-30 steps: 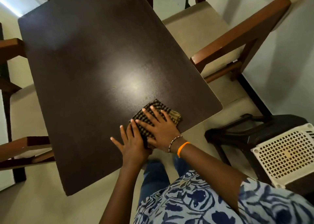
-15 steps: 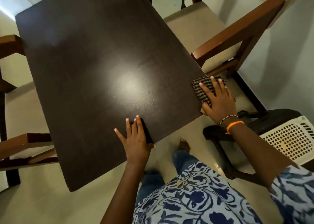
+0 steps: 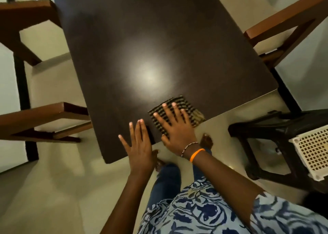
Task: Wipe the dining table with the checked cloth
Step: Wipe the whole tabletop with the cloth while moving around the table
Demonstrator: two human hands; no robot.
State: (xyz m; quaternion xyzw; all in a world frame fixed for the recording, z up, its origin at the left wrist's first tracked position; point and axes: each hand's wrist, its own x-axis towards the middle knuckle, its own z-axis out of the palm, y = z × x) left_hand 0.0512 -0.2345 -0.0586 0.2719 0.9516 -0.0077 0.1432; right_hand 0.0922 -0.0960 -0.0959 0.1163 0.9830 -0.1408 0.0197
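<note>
The dark brown dining table fills the middle of the view, with a bright glare spot near its centre. A folded black-and-tan checked cloth lies near the table's near edge. My right hand, with a bead bracelet and an orange band on the wrist, lies flat on the cloth with fingers spread, pressing it to the tabletop. My left hand rests flat on the table's near edge just left of the cloth, fingers apart, holding nothing.
Wooden chairs stand at the left and right of the table. A dark stool with a white perforated basket on it is at the lower right. My bare feet and jeans show below the table edge.
My right hand has slid the cloth from the table's right edge back left along the near edge, close to my left hand. The left hand stays on the edge. The view has shifted.
</note>
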